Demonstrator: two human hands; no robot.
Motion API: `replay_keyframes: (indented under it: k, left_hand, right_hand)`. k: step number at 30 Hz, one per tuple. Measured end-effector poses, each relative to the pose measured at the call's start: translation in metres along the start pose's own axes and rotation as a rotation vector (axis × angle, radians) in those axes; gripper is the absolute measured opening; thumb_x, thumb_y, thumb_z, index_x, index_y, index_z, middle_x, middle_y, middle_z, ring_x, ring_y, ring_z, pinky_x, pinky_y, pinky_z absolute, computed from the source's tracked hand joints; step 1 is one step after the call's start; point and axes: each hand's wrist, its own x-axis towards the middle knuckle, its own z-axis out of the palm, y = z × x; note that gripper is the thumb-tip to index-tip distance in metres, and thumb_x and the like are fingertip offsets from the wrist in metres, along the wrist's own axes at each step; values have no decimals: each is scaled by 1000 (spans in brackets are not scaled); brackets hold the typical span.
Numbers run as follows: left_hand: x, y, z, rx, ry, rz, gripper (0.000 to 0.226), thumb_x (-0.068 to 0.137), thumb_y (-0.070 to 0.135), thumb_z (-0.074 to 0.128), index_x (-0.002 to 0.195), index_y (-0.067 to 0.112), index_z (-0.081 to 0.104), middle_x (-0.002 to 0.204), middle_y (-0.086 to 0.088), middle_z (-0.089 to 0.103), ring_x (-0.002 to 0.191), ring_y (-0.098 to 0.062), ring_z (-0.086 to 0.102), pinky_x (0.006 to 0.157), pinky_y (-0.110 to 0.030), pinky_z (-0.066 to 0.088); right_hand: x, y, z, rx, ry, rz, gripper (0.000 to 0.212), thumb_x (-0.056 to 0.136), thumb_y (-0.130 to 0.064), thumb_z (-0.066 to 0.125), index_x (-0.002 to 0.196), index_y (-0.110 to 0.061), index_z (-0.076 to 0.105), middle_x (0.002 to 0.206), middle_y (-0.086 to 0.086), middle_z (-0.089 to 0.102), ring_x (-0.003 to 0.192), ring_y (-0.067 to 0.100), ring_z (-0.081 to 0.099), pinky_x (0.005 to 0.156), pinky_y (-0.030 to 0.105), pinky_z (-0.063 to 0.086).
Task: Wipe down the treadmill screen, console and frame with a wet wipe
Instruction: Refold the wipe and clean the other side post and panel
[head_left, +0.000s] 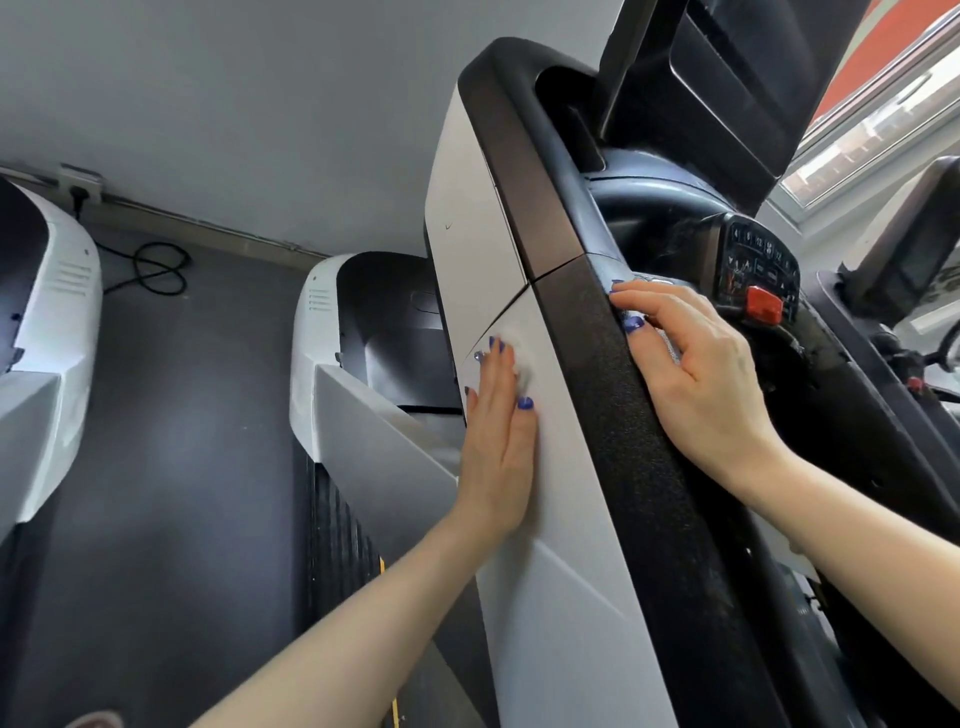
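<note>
The treadmill's left frame arm runs up the middle of the view, with a white side panel (566, 519) and a black textured handrail (623, 415) on top. My left hand (498, 441) lies flat on the white panel, pressing a white wet wipe (522, 358) that shows under the fingers. My right hand (696, 374) rests over the handrail's inner edge, fingers curled on it. The console (758, 270) with keypad and a red stop button (763, 305) sits just right of that hand. The dark screen (727, 78) rises at top right.
The treadmill's white motor cover (322, 332) and belt (337, 535) lie below left. A second treadmill (47, 332) stands at the far left. A black cable (156, 270) coils on the dark floor by a wall socket. A window (883, 119) is at the top right.
</note>
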Motion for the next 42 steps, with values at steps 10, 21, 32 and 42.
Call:
replay_keyframes:
  k: [10,21,32,42]
  left_hand:
    - [-59,-15,3,-59,-79,-22,56,102,41,28,153,40,3,164,25,0,151,6,-1,126,-31,-1]
    - [-34,-34,-8,-100,-52,-227,55,100,40,28,145,51,0,165,21,7,152,-2,11,127,-36,6]
    - [-13,0,5,-86,-35,-20,60,102,43,29,152,43,-4,163,29,-8,152,4,-3,128,-39,1]
    - [-10,31,2,91,-161,358,61,106,33,31,160,14,11,170,4,2,156,-17,-3,125,-57,9]
  right_hand:
    - [0,1,1,-1,-2,7,31,94,-13,50,116,-8,71,121,-3,66,121,14,57,105,19,39]
    - [0,0,0,0,11,4,29,95,-14,51,115,-9,72,120,-9,64,120,11,57,103,20,41]
    - [1,4,0,10,9,10,29,94,-13,51,114,-10,72,120,-5,66,118,11,58,103,17,39]
    - [0,5,2,15,75,22,28,94,-10,51,113,-6,72,120,0,67,117,14,58,103,14,38]
